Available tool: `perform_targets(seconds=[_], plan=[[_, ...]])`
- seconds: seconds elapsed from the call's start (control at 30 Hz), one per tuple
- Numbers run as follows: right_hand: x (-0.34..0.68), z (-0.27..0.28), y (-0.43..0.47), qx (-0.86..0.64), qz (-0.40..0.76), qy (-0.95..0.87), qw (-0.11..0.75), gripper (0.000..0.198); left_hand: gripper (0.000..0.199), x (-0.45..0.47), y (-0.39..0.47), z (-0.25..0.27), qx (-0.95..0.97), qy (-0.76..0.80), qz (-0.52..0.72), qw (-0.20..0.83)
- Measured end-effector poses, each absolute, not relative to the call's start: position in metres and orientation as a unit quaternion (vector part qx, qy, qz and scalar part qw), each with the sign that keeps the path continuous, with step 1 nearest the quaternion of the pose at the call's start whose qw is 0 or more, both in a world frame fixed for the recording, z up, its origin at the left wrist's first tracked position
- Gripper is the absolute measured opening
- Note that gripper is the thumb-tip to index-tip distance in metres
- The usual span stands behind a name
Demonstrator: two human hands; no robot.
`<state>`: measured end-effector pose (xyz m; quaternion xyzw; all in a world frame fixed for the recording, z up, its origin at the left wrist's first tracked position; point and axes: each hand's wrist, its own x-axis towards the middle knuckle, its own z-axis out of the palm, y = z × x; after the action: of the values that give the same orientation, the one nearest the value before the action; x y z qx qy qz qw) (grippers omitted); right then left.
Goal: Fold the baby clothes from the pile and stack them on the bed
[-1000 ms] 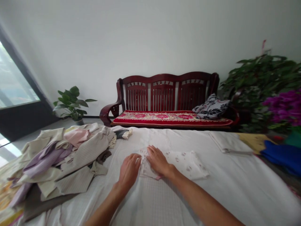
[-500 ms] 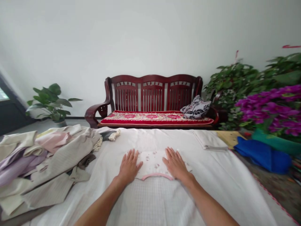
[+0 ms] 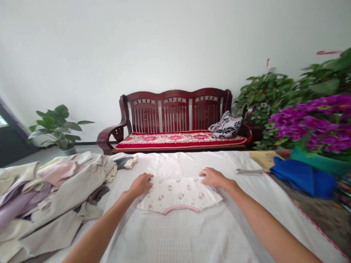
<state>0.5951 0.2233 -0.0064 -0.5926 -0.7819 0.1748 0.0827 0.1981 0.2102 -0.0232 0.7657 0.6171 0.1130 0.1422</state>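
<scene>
Clothes [image 3: 63, 190] heaped at left on the white sheet [image 3: 175, 237]. Your left hand [image 3: 141, 185] is at the far left corner of the printed garment [image 3: 178, 193], fingers curled; cannot tell whether they pinch fabric. Garment lies flat at centre, pink neckline toward you. Your right hand [image 3: 214, 177] is at its far right corner, fingers bent; pinch likewise unclear. Further right: folded white cloth [image 3: 245, 164], then blue cloth [image 3: 304, 179].

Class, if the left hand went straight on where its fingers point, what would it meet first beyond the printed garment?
The left hand would probably meet the right hand, at the opposite end of the far edge of the printed garment, though depth is unclear.
</scene>
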Motion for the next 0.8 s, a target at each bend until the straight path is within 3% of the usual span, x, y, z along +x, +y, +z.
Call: perform_targets(seconds=[0.2,0.4,0.5,0.6,0.7,0.8], plan=[[0.597,0.015,0.241,-0.550,0.279,-0.787,0.019,0.028,0.017,0.195,0.217,-0.006,0.782,0.582,0.079,0.208],[0.604,0.043,0.238,-0.503,0.304,-0.807,0.058,0.017,0.020,0.188,0.217,0.017,0.781,0.546,0.148,0.263],[0.606,0.066,0.236,-0.507,0.231,-0.814,0.161,0.015,0.018,0.186,0.221,0.040,0.779,0.526,0.246,0.236],[0.605,0.078,0.229,-0.535,0.104,-0.801,0.248,0.012,0.010,0.187,0.224,0.056,0.774,0.522,0.326,0.147],[0.604,0.063,0.214,-0.522,-0.010,-0.814,0.254,0.018,0.012,0.191,0.217,0.049,0.790,0.510,0.336,0.056],[0.608,0.025,0.193,-0.479,-0.049,-0.849,0.217,0.027,0.022,0.196,0.196,0.023,0.837,0.479,0.264,0.022]])
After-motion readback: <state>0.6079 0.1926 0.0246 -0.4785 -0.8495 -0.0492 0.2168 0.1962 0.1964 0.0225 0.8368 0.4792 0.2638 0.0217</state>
